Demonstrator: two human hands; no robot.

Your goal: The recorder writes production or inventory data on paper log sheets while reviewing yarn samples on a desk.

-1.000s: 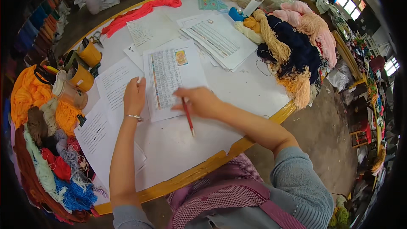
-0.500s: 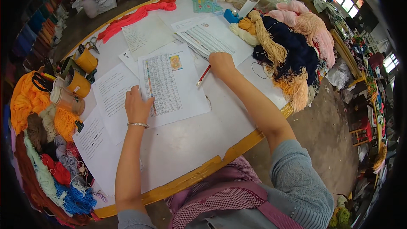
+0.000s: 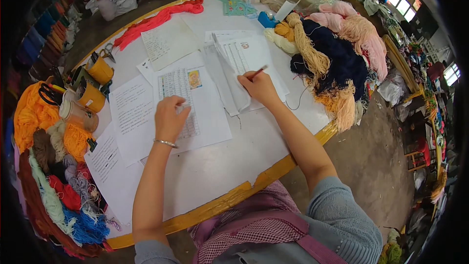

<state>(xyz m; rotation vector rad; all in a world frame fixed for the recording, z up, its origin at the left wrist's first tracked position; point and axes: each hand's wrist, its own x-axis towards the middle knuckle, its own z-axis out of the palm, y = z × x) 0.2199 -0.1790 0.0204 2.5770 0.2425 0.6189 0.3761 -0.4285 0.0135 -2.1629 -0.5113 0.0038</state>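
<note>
My right hand holds a dark red pencil and pinches the near edge of a sheet from a stack of printed papers. That sheet bends up off the stack. My left hand, with a bracelet at its wrist, hovers over or rests on a chart sheet that has a small coloured picture and a grid. Its fingers are bent and the thumb stands apart, holding nothing. Beside it lie text sheets and a yellowish handwritten page.
Yarn hanks in many colours pile along the left edge. Navy, pink and tan yarn lies at the right. Yellow cups, scissors, a blue tape dispenser and a pink-red hank sit on the yellow-edged table.
My right hand has moved nearer and bent up a sheet from the stack; the pencil now points the other way. My left hand has moved right and away, and the chart sheet has shifted left.
</note>
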